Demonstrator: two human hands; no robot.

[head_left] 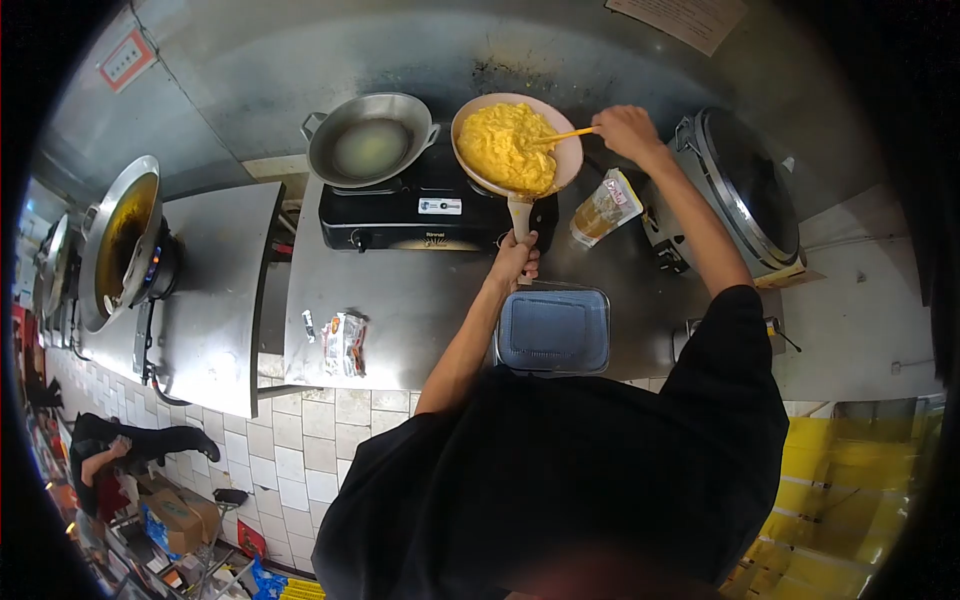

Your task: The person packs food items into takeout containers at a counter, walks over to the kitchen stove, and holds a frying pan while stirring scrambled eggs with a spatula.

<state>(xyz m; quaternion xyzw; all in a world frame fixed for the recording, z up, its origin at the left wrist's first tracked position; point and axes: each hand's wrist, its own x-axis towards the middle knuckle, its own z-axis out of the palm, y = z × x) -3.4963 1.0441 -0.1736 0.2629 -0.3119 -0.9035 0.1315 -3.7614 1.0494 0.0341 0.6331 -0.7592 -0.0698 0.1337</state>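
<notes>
My left hand [514, 262] is closed around the pale handle of a frying pan [573, 155], which sits over the right burner of the stove. A thick, lumpy yellow mass that looks like scrambled egg [505, 145] fills much of the pan. Pinched in my right hand [627, 133] is a thin yellow-orange utensil [570, 134]; its far end is sunk in the egg, so its kind cannot be made out. Over the left burner stands a two-handled metal wok [325, 150] with a little pale liquid in the bottom.
Nearby are the black two-burner gas stove [380, 235], a bag of brown contents [607, 208], a large lidded cooker [745, 190], a blue-lidded container [553, 330] and a crumpled wrapper [344, 345]. Another wok [135, 215] stands over a flame at left. A person in black [140, 440] is beyond.
</notes>
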